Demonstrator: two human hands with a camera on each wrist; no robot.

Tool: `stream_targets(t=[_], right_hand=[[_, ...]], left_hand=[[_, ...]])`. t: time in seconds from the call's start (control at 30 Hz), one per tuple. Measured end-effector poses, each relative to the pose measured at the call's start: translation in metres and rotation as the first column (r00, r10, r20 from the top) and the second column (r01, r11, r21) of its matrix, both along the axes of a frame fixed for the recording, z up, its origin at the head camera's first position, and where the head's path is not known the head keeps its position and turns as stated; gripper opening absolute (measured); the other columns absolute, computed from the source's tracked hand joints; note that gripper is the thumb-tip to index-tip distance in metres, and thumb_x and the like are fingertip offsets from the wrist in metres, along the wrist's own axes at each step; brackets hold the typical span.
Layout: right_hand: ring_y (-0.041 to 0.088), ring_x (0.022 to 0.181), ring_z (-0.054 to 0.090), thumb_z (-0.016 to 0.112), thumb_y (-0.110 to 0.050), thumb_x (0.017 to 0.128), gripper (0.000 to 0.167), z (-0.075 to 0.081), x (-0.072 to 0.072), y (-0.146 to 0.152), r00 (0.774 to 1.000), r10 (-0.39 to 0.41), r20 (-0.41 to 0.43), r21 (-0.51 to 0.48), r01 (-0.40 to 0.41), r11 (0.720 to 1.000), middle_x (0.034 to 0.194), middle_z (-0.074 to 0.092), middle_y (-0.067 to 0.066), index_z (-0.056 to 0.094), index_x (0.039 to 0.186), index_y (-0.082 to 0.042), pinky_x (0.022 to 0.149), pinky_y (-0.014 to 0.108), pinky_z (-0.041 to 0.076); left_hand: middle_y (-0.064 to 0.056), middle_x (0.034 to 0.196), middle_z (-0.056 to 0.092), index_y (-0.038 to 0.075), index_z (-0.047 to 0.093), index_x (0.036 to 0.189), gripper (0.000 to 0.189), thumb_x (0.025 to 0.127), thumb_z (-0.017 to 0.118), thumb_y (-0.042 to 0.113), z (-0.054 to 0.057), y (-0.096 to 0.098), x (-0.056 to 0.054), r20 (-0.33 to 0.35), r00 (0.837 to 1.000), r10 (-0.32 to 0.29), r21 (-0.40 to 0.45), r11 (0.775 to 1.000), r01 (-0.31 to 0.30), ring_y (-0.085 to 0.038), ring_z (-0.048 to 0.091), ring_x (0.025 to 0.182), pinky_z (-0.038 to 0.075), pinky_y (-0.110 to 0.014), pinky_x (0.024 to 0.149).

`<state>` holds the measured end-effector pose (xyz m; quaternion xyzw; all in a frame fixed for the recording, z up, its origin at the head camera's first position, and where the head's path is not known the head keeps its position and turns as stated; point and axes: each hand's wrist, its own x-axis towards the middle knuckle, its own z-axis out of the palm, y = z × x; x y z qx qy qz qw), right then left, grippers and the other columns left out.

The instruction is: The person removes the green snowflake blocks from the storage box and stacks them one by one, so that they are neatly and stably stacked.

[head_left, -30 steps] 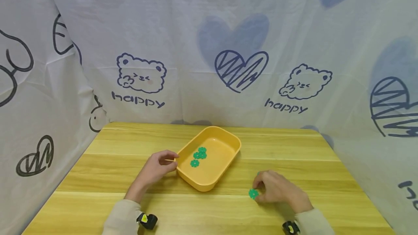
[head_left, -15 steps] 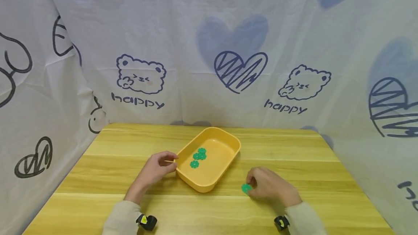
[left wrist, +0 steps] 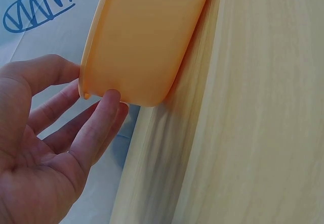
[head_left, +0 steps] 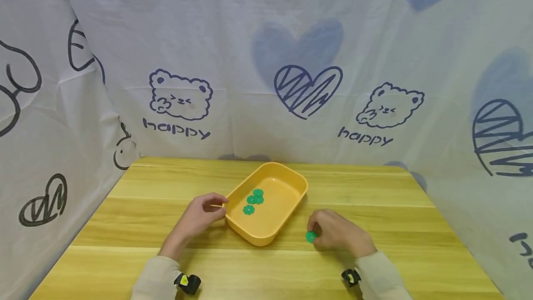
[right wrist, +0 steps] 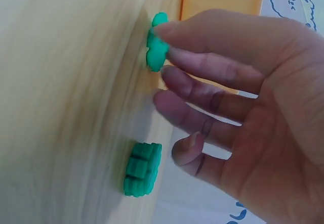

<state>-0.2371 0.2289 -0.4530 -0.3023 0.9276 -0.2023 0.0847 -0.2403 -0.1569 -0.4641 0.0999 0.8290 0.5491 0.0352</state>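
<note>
My left hand [head_left: 203, 210] holds the near-left rim of a yellow plastic basin [head_left: 275, 233]; in the left wrist view its thumb and fingers close on the basin's corner [left wrist: 142, 77]. Several green flower-shaped discs [head_left: 249, 209] lie inside, towards the left, some overlapping. To the right of the basin, my right hand [head_left: 337, 232] pinches another green flower-shaped disc [right wrist: 157, 47] between thumb and forefinger, just over the table. Below that hand's curled fingers, the right wrist view has a small stack of green discs [right wrist: 143, 169], hidden in the head view.
A wooden table [head_left: 258, 274] bears everything. White cloth [head_left: 245, 105] with hearts and bears hangs behind it and along both sides. Black straps with small devices [head_left: 188, 283] sit on both wrists.
My right hand has carried the pinched disc left and slightly away from me, nearer the basin. The left hand and basin have stayed put.
</note>
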Motion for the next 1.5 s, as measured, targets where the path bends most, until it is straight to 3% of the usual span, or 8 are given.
stream_targets(t=[0.17,0.57,0.83,1.13,1.5], right_hand=[[0.008,0.076,0.057,0.082,-0.008,0.081,0.011,0.002,-0.001,-0.001,1.0,-0.016,0.014,-0.002,0.016,1.0,0.087,0.068,-0.002,0.074,0.088,-0.012,0.068,0.022,0.052],[0.009,0.075,0.056,0.077,0.005,0.065,0.025,0.01,0.001,0.001,0.999,0.018,0.047,0.017,-0.019,1.0,0.084,0.068,-0.001,0.075,0.085,-0.01,0.066,0.021,0.05],[0.008,0.074,0.055,0.077,0.006,0.067,0.025,0.008,0.001,0.002,0.999,0.012,0.039,0.02,-0.013,1.0,0.084,0.068,-0.002,0.073,0.086,-0.01,0.065,0.02,0.049],[0.007,0.075,0.056,0.083,-0.004,0.072,0.015,0.005,-0.001,0.001,1.0,-0.014,0.012,0.006,0.014,1.0,0.086,0.068,-0.003,0.075,0.084,-0.011,0.066,0.02,0.05],[0.008,0.075,0.057,0.086,-0.011,0.077,0.013,0.01,-0.01,0.021,0.996,-0.074,-0.045,-0.05,0.072,0.996,0.086,0.069,-0.004,0.076,0.086,-0.011,0.066,0.021,0.051]], left_hand=[[-0.019,0.13,0.068,0.002,0.069,0.123,0.027,0.097,0.069,0.01,-0.001,0.001,0.0,-0.001,1.0,-0.004,0.002,1.0,0.004,-0.032,0.071,0.115,0.062,-0.039,0.094],[-0.018,0.13,0.068,0.004,0.069,0.123,0.027,0.097,0.07,0.012,0.0,0.0,-0.001,-0.001,1.0,-0.002,-0.002,1.0,0.002,-0.033,0.071,0.115,0.061,-0.04,0.095],[-0.018,0.13,0.068,0.004,0.069,0.122,0.026,0.097,0.07,0.011,0.001,0.0,-0.001,0.004,1.0,0.0,-0.002,1.0,0.0,-0.032,0.071,0.115,0.062,-0.04,0.094],[-0.018,0.131,0.068,0.004,0.069,0.123,0.027,0.098,0.07,0.013,0.0,-0.001,0.0,0.001,1.0,-0.011,0.0,1.0,0.011,-0.032,0.071,0.116,0.061,-0.041,0.095],[-0.018,0.131,0.068,0.004,0.069,0.123,0.027,0.098,0.07,0.013,0.001,-0.002,0.0,0.0,1.0,-0.016,0.005,1.0,0.016,-0.033,0.07,0.116,0.061,-0.04,0.094]])
